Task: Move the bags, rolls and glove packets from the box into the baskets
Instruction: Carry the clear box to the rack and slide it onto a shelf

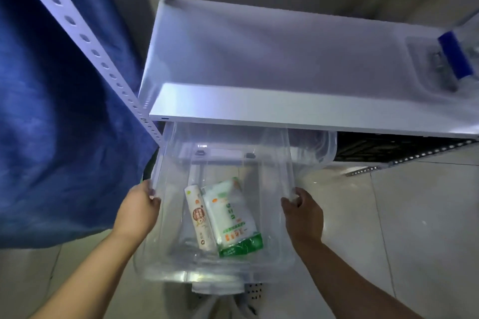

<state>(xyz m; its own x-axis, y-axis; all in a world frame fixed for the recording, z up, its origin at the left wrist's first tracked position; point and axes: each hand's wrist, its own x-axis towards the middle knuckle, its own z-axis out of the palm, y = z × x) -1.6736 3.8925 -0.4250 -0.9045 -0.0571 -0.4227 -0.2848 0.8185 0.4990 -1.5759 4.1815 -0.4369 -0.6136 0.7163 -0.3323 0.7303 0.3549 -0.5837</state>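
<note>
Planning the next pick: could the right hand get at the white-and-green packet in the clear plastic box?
Probably yes: the clear plastic box is open-topped and nothing covers the white-and-green packet, but the right hand grips the box's rim.

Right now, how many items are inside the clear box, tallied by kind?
White paper-wrapped roll with orange label: 1
White and green flat plastic packet: 1
Total: 2, both lying on the floor of the clear plastic box.

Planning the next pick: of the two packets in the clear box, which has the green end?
The wider flat packet, on the right-hand side, has a green band along its near end. The narrow roll beside it is white with orange-brown print.
</note>
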